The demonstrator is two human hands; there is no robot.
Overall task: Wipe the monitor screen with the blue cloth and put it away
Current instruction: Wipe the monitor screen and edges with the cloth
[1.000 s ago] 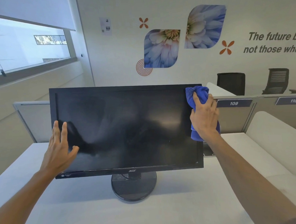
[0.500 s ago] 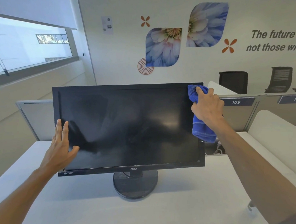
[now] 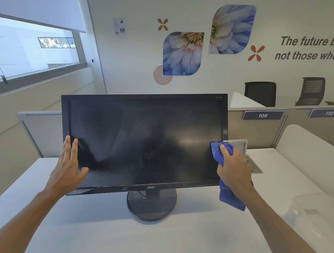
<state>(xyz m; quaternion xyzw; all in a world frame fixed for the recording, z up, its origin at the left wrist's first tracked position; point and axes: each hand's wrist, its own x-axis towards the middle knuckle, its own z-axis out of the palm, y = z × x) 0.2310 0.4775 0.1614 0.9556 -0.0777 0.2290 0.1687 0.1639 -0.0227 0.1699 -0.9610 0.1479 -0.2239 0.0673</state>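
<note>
Pressing under right hand (image 3: pixel 235 168), blue cloth (image 3: pixel 218 153) against monitor (image 3: pixel 144 142)

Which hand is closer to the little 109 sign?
The right hand. It holds the blue cloth at the monitor's right edge, just below-left of the 109 sign. The left hand rests at the far left edge.

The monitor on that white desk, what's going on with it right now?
A person is cleaning it. Their right hand presses a blue cloth against the lower right part of the monitor screen, near the bezel, with the cloth's tail hanging below the frame. Their left hand lies flat, fingers straight, on the screen's left edge, apparently steadying it. The monitor stands on its round base on the white desk. Smudges still show on the glass.
</note>
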